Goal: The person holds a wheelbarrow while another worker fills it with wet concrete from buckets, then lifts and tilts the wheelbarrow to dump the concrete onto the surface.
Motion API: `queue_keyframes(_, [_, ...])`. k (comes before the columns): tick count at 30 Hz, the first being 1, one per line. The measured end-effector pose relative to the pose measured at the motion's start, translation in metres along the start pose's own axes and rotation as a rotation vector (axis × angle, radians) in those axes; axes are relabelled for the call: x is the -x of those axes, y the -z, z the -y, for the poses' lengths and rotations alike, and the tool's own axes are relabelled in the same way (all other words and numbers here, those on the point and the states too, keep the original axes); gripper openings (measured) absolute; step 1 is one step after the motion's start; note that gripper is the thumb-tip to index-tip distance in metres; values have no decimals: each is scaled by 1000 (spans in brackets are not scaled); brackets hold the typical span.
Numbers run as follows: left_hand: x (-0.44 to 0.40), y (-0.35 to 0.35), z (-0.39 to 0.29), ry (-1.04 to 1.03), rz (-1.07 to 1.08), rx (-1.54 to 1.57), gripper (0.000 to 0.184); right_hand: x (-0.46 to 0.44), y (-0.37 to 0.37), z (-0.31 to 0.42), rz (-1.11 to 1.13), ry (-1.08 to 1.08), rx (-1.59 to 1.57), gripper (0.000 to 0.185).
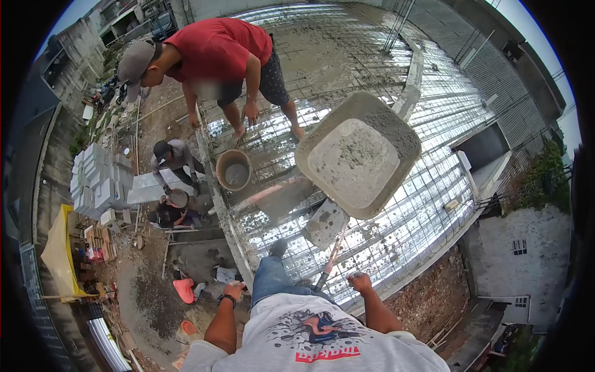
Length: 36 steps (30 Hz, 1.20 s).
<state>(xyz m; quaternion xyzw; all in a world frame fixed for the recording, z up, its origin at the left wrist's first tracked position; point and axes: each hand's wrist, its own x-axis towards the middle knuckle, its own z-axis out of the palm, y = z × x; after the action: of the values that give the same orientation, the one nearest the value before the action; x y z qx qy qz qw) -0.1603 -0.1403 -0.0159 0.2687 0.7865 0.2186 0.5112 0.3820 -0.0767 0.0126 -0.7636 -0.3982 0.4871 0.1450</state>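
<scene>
My left hand [233,289], with a dark watch at the wrist, hangs beside my left thigh, fingers loosely bent and holding nothing visible. Out to the right, my right hand [359,283] is also loosely bent and visibly empty. Between the hands lies a shovel [326,225], its cement-caked blade pointing away from me and its handle running back toward my legs. My right hand is apart from that handle. Past the blade sits a large mortar tub [353,155] with wet grey residue inside. A bucket [235,170] stands to its left near the slab edge.
A person in a red shirt [214,53] bends over the slab edge at far left. Rebar mesh [421,204] covers shiny metal decking, with wet concrete [322,49] farther back. Below the left edge, a worker [176,164] stands near stacked white blocks [99,180]. Drops flank the deck.
</scene>
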Motion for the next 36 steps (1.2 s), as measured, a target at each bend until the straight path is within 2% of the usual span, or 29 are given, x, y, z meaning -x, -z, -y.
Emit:
queue_keyframes(4, [-24, 7, 0, -112, -56, -132, 30, 20, 0, 6, -34, -91, -180, 23])
queue_keyframes(6, [-21, 12, -25, 12, 20, -2, 32, 23, -4, -1, -37, -121, -217, 23])
queue_keyframes(8, [-34, 12, -32, 73, 46, 97, 33, 1, -18, -50, -33, -133, -319, 23])
queue_keyframes(11, [-24, 17, -69, -113, 21, -188, 34, 5, -22, -73, -30, -184, -318, 22])
queue_keyframes(14, [-18, 13, -99, -38, 79, -33, 35, 32, -14, -54, -8, -198, -235, 16])
queue_keyframes(18, [-35, 7, -103, -58, 138, -45, 37, 44, -13, -43, -21, -262, -327, 13])
queue_keyframes(21, [-27, 2, -119, -43, 145, -79, 39, 42, -12, -37, -31, -283, -249, 11])
queue_keyframes(24, [-26, 2, -123, -19, 188, -103, 41, 4, -33, -83, -20, -104, -239, 12])
queue_keyframes(27, [-22, 3, -132, -26, 232, -134, 44, -2, -28, -82, 57, 163, 283, 14])
queue_keyframes(30, [-38, 7, -116, -87, 190, -247, 48, 10, -28, -45, 55, -240, -416, 15])
queue_keyframes(31, [-54, 7, -105, -140, 155, -338, 48, 9, -28, -41, 89, -222, -540, 12])
queue_keyframes(32, [-61, 11, -95, -187, 119, -429, 49, 11, -28, -34, 102, -237, -533, 13])
queue_keyframes(33, [-54, 16, -97, -147, 105, -392, 50, 12, -30, -31, 110, -254, -529, 17])
queue_keyframes(34, [-48, 18, -111, -112, 101, -363, 50, -19, -37, -76, 244, -296, -798, 14])
queue_keyframes(36, [-51, 19, -113, -80, 61, -309, 50, -14, -41, -61, 170, -310, -689, 11])
